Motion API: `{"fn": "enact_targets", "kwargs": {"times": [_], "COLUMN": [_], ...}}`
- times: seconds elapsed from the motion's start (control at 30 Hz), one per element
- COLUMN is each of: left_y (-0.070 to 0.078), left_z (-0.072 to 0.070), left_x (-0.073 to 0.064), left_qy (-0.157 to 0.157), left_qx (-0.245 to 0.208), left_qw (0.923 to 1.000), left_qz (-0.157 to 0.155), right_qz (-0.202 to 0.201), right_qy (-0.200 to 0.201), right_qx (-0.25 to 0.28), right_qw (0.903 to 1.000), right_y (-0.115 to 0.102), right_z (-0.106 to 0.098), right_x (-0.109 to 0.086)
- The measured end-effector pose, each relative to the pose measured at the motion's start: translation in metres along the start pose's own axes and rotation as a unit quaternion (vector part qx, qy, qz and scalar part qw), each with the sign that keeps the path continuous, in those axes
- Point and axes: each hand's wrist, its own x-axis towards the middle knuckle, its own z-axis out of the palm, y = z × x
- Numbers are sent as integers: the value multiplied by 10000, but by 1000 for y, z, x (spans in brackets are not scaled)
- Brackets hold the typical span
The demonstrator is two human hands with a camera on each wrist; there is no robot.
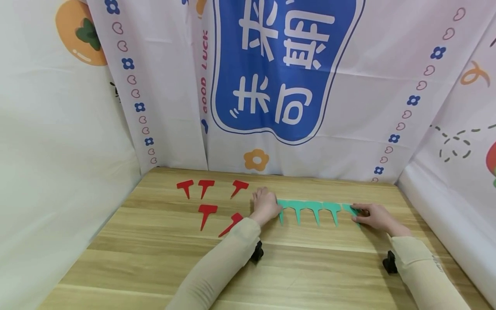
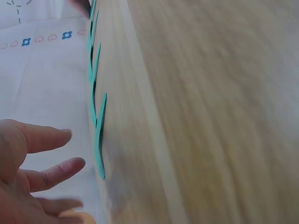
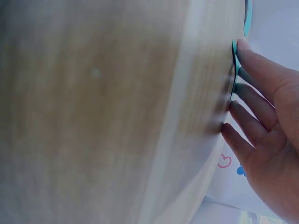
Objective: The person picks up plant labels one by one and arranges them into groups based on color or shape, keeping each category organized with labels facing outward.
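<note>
Several green T-shaped plant labels lie in a row on the wooden table, heads side by side; one of the middle ones (image 1: 313, 206) points its stem toward me. My right hand (image 1: 373, 217) holds the rightmost green label (image 1: 348, 209) between thumb and fingers, with fingertips down at the tabletop. That label sits slightly apart from its neighbour and is partly covered. My left hand (image 1: 266, 206) is beside the row's left end, overlapping the leftmost label (image 1: 281, 204) in the head view. Its fingers (image 2: 56, 175) are spread, with nothing between them, in the left wrist view.
Several red T-shaped plant labels lie loosely on the table's left part, one (image 1: 207, 209) upright to me and another (image 1: 231, 224) slanted by my left sleeve. A printed cloth (image 1: 174, 107) hangs behind the table's (image 1: 310, 275) back edge.
</note>
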Motion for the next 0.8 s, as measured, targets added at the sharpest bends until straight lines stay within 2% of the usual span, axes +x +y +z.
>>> {"fn": "enact_targets", "kwargs": {"times": [0.13,0.27,0.6,0.8], "left_y": [-4,-8,-25,-40], "left_z": [-4,-7,-14,-24], "left_x": [-7,-12,-20,-30], "left_qy": [208,317,407,501], "left_qx": [-194,-323,-586,-711], "left_qw": [9992,9979,9929,9904], "left_qz": [291,458,955,1079], "right_qz": [-19,-2,55,40], "right_qy": [4,6,-19,-15], "right_qx": [-18,-31,-37,-19], "right_qw": [10000,10000,10000,10000], "right_y": [-2,-1,1,0], "right_z": [-1,0,-1,-2], "right_x": [0,0,1,1]}}
